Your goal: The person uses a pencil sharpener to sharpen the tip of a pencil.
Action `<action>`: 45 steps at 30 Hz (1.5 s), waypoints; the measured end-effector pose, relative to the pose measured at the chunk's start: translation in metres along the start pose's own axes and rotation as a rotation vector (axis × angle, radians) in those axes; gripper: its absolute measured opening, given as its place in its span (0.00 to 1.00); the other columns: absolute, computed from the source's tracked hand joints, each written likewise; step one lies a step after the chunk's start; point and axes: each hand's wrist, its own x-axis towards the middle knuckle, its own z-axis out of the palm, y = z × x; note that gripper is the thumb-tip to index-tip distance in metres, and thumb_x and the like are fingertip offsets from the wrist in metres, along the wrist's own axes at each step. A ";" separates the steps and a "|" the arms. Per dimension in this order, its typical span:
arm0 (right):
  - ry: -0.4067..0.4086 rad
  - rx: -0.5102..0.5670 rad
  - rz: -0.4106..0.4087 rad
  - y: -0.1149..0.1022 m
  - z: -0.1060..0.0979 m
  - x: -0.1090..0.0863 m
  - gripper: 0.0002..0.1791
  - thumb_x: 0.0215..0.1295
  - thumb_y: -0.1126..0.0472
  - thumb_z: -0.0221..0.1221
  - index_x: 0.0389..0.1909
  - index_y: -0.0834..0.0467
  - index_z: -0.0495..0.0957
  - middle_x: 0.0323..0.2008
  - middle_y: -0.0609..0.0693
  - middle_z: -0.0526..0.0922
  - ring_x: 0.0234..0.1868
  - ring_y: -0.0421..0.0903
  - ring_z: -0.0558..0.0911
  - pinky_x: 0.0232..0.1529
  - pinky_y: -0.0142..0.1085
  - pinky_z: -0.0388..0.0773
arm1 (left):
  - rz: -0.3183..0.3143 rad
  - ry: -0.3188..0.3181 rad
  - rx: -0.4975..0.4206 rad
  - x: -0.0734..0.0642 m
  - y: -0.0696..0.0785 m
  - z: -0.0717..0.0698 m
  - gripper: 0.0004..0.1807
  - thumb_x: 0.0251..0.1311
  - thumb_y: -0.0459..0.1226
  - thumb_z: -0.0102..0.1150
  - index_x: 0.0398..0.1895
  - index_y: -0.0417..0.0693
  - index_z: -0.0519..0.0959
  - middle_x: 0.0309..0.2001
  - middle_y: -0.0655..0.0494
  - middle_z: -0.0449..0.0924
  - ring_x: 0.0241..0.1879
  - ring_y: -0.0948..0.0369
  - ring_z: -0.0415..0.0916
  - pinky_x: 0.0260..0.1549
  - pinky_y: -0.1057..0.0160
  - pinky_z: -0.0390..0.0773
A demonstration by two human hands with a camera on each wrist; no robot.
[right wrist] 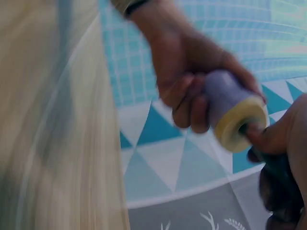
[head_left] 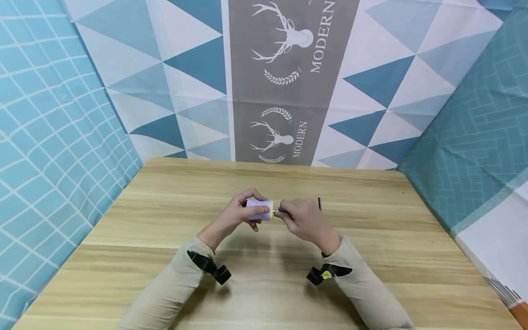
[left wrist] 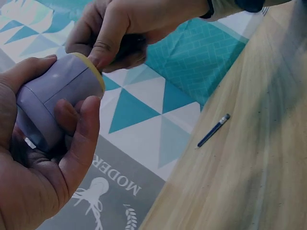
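Above the table, my left hand (head_left: 239,211) grips a lilac cylinder (head_left: 255,210) with a yellow end, fingers and thumb curled round its sides. The right wrist view shows a dark round hole in that yellow end (right wrist: 230,136). My right hand (head_left: 304,219) holds a dark-handled tool (right wrist: 280,184) close against the hole. In the head view a short shiny metal shaft (head_left: 276,211) shows between the hand and the yellow end. Fingers hide most of the tool, so I cannot tell its exact kind.
A slim dark pen-like stick (left wrist: 213,130) lies on the wooden table (head_left: 185,183), just beyond my right hand. Patterned cloths (head_left: 189,82) hang behind the table and on both sides. A dark camera (head_left: 222,275) is strapped to each wrist.
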 end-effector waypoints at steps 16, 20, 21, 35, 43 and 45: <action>-0.486 0.813 0.846 0.013 -0.012 0.001 0.17 0.67 0.65 0.59 0.19 0.61 0.69 0.10 0.45 0.64 0.11 0.39 0.60 0.11 0.29 0.53 | -0.042 -0.066 0.108 -0.001 -0.014 0.005 0.11 0.60 0.32 0.64 0.40 0.35 0.73 0.31 0.46 0.78 0.24 0.57 0.76 0.17 0.63 0.83; -0.446 0.553 0.734 0.004 -0.010 -0.001 0.11 0.67 0.60 0.62 0.25 0.59 0.76 0.15 0.44 0.73 0.15 0.38 0.67 0.15 0.31 0.64 | -0.105 -0.035 0.069 -0.003 -0.019 0.002 0.11 0.62 0.33 0.64 0.40 0.36 0.73 0.34 0.45 0.78 0.23 0.56 0.77 0.18 0.62 0.83; -0.406 0.454 0.686 0.000 -0.009 0.000 0.10 0.66 0.59 0.63 0.27 0.57 0.77 0.17 0.43 0.75 0.16 0.38 0.69 0.17 0.31 0.66 | -0.109 -0.022 0.063 -0.003 -0.019 0.001 0.10 0.61 0.33 0.64 0.39 0.37 0.73 0.34 0.44 0.77 0.23 0.56 0.77 0.18 0.62 0.83; 0.218 -0.330 -0.270 0.010 0.011 -0.006 0.20 0.77 0.58 0.51 0.22 0.59 0.72 0.16 0.47 0.73 0.15 0.41 0.69 0.11 0.30 0.68 | -0.042 0.010 0.013 0.003 0.002 -0.005 0.07 0.59 0.32 0.64 0.33 0.57 0.80 0.37 0.44 0.76 0.23 0.58 0.76 0.17 0.62 0.83; 0.115 -0.075 -0.161 0.012 0.008 -0.003 0.21 0.79 0.55 0.48 0.22 0.57 0.69 0.13 0.43 0.67 0.12 0.35 0.63 0.11 0.25 0.57 | -0.064 0.007 -0.016 0.002 0.003 -0.002 0.09 0.58 0.30 0.64 0.29 0.55 0.77 0.35 0.44 0.76 0.22 0.58 0.75 0.15 0.64 0.82; 0.077 0.020 -0.096 0.012 0.007 -0.002 0.19 0.76 0.57 0.54 0.22 0.56 0.68 0.13 0.42 0.65 0.13 0.34 0.62 0.12 0.24 0.56 | -0.077 0.015 -0.023 0.002 0.003 -0.001 0.09 0.58 0.30 0.64 0.29 0.55 0.77 0.34 0.43 0.76 0.22 0.58 0.75 0.15 0.64 0.82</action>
